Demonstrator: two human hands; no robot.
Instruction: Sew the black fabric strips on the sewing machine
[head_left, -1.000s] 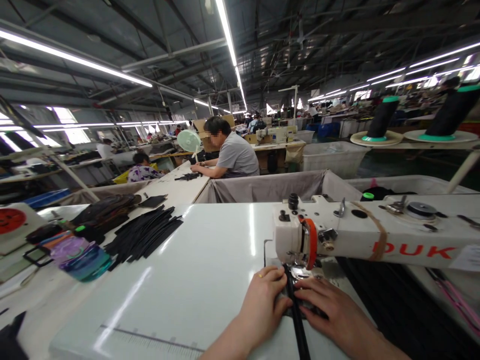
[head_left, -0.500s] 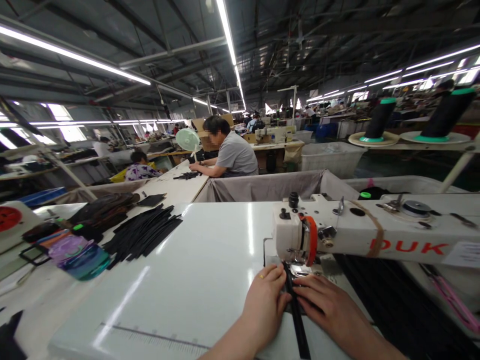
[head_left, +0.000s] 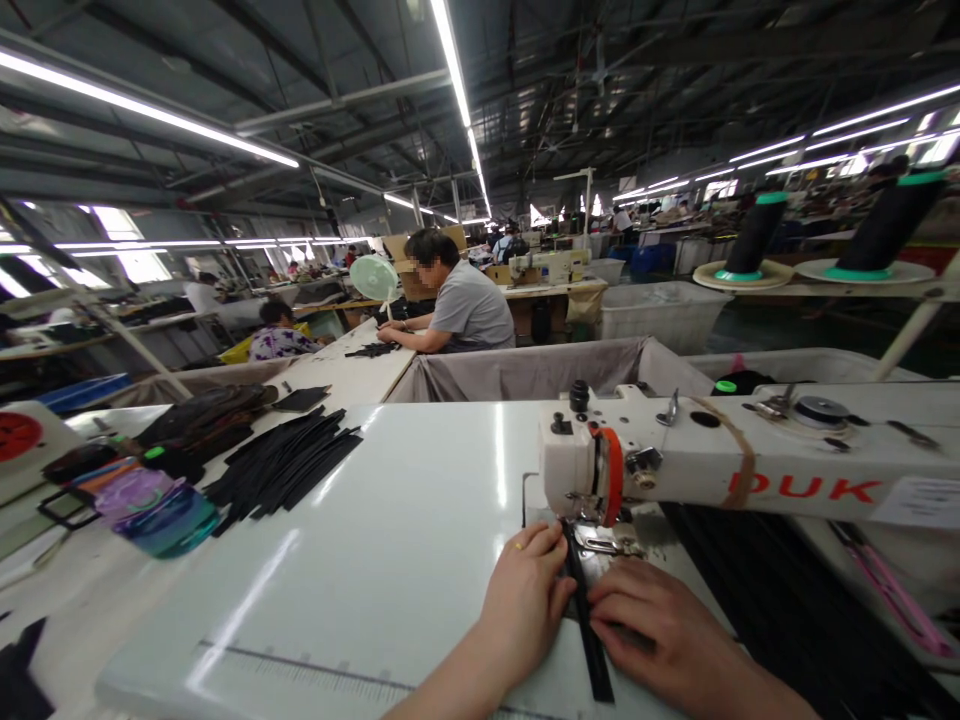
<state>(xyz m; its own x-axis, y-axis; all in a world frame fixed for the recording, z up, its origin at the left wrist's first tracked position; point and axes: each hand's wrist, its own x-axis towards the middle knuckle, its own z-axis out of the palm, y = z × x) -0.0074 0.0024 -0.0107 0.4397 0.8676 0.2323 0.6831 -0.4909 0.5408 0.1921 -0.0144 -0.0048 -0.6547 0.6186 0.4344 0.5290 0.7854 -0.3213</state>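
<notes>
A narrow black fabric strip [head_left: 589, 640] runs from under the needle area of a white sewing machine [head_left: 574, 460] toward me, its near end lying on the pale machine table. My left hand [head_left: 525, 590], with a ring on one finger, lies along the strip's left side. Its fingertips press the strip close to the presser foot [head_left: 596, 540], and its thumb touches it lower down. My right hand [head_left: 652, 615] is at the strip's right edge, fingers bent together against it. The fingertips partly hide the strip, and the needle cannot be made out.
A pile of black strips [head_left: 289, 465] lies at the left, near a purple and teal jug [head_left: 154, 510]. Black fabric [head_left: 795, 600] and a pink-handled tool [head_left: 892, 590] lie at the right. Thread cones [head_left: 756, 240] stand behind the machine. A co-worker [head_left: 472, 300] sits at a table beyond.
The strip has slid forward toward the machine, so its near end now shows. My right hand has drawn back slightly along the strip. The view has shifted a little.
</notes>
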